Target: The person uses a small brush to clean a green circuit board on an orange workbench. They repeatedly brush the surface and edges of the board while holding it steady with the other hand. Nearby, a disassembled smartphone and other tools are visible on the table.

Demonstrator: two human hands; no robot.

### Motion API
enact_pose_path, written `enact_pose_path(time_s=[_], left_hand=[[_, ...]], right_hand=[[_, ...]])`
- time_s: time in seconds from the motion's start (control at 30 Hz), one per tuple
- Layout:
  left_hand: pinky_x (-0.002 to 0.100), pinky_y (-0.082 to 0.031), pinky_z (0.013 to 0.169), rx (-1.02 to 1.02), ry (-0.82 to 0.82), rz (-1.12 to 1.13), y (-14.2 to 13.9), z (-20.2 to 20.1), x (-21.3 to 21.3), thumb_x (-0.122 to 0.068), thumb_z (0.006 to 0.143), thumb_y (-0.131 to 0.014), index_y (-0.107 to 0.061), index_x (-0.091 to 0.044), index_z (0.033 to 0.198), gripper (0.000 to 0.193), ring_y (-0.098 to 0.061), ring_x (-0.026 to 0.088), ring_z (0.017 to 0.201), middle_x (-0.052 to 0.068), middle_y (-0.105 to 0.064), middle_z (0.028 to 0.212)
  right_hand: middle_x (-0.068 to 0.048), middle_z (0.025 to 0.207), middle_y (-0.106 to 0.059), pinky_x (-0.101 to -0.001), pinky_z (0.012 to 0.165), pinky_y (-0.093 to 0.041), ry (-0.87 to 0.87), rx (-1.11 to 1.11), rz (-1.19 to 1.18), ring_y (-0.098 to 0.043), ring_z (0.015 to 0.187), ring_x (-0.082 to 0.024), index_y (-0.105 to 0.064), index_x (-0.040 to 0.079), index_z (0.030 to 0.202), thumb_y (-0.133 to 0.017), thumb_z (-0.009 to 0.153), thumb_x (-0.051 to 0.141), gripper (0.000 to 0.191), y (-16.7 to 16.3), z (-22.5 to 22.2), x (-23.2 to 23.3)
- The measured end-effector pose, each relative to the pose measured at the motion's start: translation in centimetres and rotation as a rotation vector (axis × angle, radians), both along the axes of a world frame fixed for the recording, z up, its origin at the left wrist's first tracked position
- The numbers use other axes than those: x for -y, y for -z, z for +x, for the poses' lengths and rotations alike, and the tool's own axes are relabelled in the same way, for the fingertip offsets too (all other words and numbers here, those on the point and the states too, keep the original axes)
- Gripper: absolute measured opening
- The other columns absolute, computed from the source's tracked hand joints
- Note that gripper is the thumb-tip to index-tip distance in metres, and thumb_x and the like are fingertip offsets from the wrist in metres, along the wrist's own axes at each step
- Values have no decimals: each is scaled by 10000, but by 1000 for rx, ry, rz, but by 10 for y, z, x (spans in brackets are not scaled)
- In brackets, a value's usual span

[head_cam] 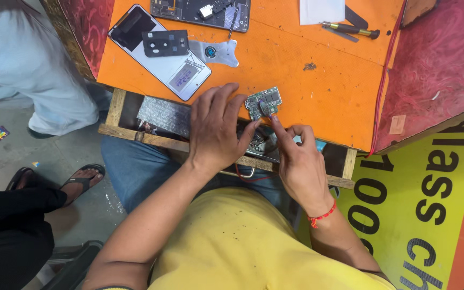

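A small green circuit board [263,102] lies at the near edge of the orange work mat [318,59]. My left hand [216,129] rests palm down beside it, fingertips touching the board's left side. My right hand [296,161] is curled, its index finger pressing on the board's near edge. Neither hand holds a tool that I can see.
A phone with a white back [159,51] carries a black camera frame [166,43] next to a metal pry tool [216,52]. An opened phone body [202,13] and a screwdriver [350,29] lie farther back. A bystander's sandalled foot [81,180] stands at the left.
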State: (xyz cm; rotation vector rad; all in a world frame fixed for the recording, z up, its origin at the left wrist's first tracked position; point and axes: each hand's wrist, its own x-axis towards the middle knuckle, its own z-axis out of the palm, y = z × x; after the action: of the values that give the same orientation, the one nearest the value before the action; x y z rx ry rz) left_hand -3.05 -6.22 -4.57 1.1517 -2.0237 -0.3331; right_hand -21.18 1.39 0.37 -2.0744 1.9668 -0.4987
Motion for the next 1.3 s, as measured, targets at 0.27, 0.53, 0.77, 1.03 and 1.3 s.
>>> enact_pose_path(time_s=[0.27, 0.53, 0.77, 1.03, 1.3], left_hand=[[521, -370, 1098, 5, -1, 12, 3, -1, 0, -345, 893, -794, -603, -31, 1291, 541, -466, 364, 1313, 157, -530, 1407], [518, -358, 1113, 7, -1, 32, 0, 0, 1, -339, 875, -778, -605, -30, 1288, 544, -467, 363, 1323, 162, -531, 1402], [526, -357, 1104, 11, -10, 54, 2, -2, 0, -350, 898, -776, -604, -37, 1290, 530, -468, 360, 1314, 153, -537, 1397], [526, -381, 1090, -15, -13, 33, 1, -3, 3, -350, 850, -782, -605, -48, 1278, 553, -483, 365, 1309, 151, -547, 1392], [529, -382, 1081, -23, -10, 45, -1, -2, 2, -341, 845, -786, -597, -39, 1269, 554, -479, 377, 1298, 170, -543, 1390]], right_hand=[[-137, 1043, -587, -461, 616, -540, -18, 13, 6, -661, 741, -349, -574, 186, 1464, -602, 935, -3, 562, 2, -3, 1], [-156, 1106, -595, -408, 629, -559, -173, 120, -62, -680, 713, -241, -594, 184, 1424, -613, 861, -89, 626, -6, 15, -18], [-140, 1089, -567, -381, 627, -542, -215, 187, -43, -659, 698, -211, -608, 180, 1421, -650, 891, -72, 589, 0, 19, -14], [-145, 1098, -592, -419, 622, -547, -234, 86, -63, -659, 731, -283, -613, 192, 1411, -666, 852, -59, 615, -18, 16, -10], [-150, 1110, -607, -433, 696, -566, -230, 157, -51, -680, 842, -316, -608, 187, 1421, -615, 837, -73, 639, -11, 18, -6]])
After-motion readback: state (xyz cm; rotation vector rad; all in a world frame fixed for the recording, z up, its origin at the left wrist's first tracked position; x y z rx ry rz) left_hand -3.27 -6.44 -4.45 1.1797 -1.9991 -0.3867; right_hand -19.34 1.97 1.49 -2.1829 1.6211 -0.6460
